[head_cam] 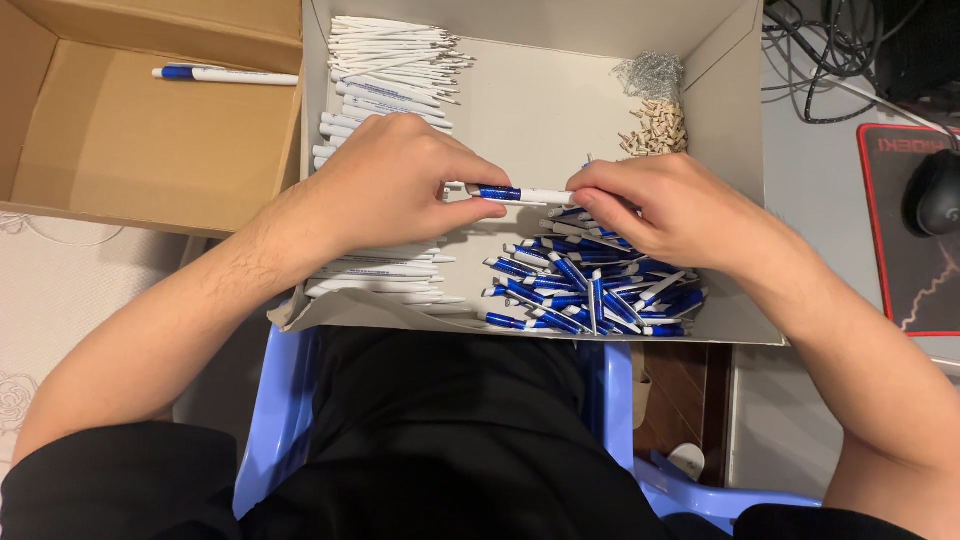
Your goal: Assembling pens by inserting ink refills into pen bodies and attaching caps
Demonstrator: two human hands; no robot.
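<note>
Pinching one blue-and-white pen (pixel 520 195) are both hands, left hand (pixel 390 185) and right hand (pixel 665 205), each clamped on an end. At five o'clock lie maybe thirty blue pen parts (pixel 595 285); one finished pen (pixel 225 75) sits at ten o'clock.

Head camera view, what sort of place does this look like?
Probably a home desk used as a small assembly spot. A pale cardboard tray holds piles of white pen barrels and blue pen parts, and a black computer mouse sits on a red-edged mouse mat nearby.

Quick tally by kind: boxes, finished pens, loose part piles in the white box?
Cardboard boxes: 2, brown box and white box
Assembled pens: 2, pen in brown box and pen between both hands
Part piles: 4, white barrels, blue grips, springs, beige tips
Total: 8
</note>
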